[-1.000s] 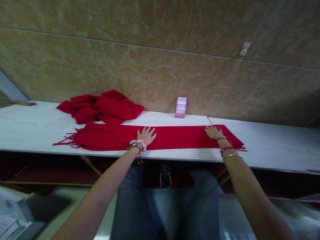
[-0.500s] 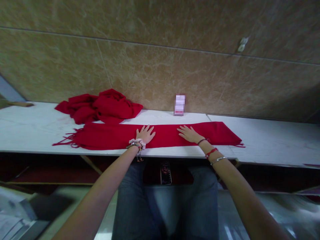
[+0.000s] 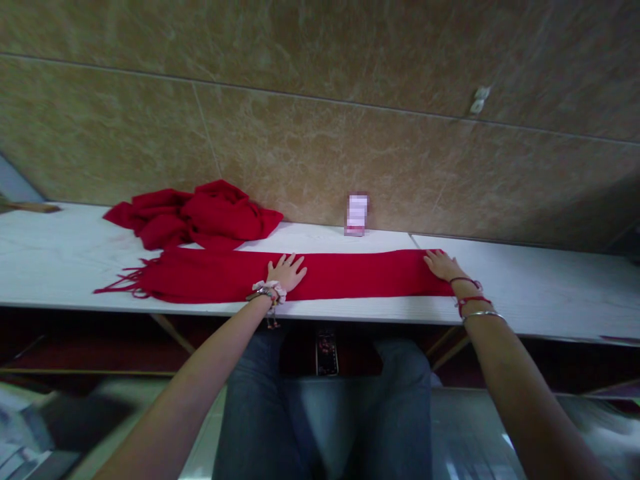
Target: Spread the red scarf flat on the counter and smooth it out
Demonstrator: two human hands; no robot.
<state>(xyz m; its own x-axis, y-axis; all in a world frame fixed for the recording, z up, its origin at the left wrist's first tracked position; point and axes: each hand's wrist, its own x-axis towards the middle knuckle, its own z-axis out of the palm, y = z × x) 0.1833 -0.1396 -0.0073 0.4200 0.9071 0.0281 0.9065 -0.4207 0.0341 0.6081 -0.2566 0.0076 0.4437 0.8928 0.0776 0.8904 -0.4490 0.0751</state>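
A long red fringed scarf (image 3: 360,275) lies stretched flat along the white table (image 3: 550,293). My left hand (image 3: 287,271) rests flat on its middle, fingers spread, a scrunchie and bracelets on the wrist. My right hand (image 3: 443,265) lies flat with fingers spread on the scarf's right end, covering that end; red cords and a metal bangle circle the wrist. The scarf's tassels trail off at the left end.
A crumpled heap of red scarves (image 3: 200,215) sits at the back left against the tan marble wall (image 3: 320,133). A small box (image 3: 357,215) stands by the wall. Below the table edge are my jeans-clad knees and a dark phone-like object (image 3: 327,351).
My right hand slid left toward the scarf's middle, then back out to its right end. My left hand stayed on the middle.
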